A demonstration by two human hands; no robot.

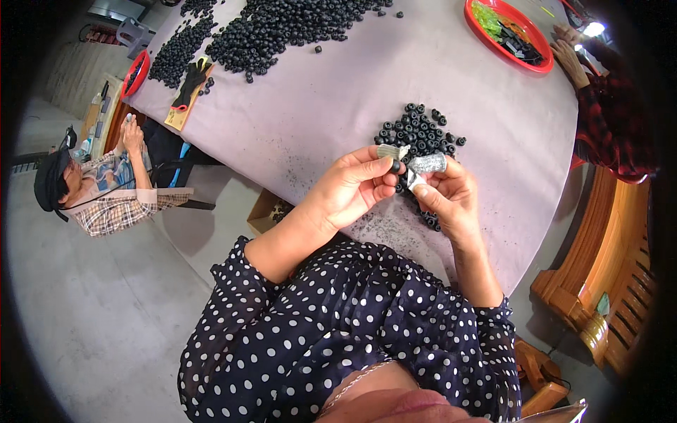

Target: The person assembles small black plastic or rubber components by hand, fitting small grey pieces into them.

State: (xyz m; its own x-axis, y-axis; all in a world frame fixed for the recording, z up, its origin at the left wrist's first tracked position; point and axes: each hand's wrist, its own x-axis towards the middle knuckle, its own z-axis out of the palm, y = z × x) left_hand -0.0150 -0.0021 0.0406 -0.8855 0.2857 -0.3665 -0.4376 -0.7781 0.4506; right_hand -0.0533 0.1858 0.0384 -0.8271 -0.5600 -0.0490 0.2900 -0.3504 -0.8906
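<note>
My left hand [356,182] pinches a small black round piece [395,167] between thumb and forefinger. A grey-green cloth cover sits on that forefinger's tip. Close beside it, my right hand [451,194] has thumb and forefinger closed on a small silvery-white pointed piece [415,180], perhaps a blade; its kind is too small to tell. Grey-white wrapping covers the right forefinger. Under and beyond both hands lies a small pile of black round pieces [412,130] with holes in their middles, partly hidden by my fingers.
A large heap of similar black pieces [275,32] covers the far table [303,120]. Near it, a black glove [190,84] lies on a board. Red trays [546,67] stand at the edges. People sit left and right; a wooden bench [599,261] stands at right.
</note>
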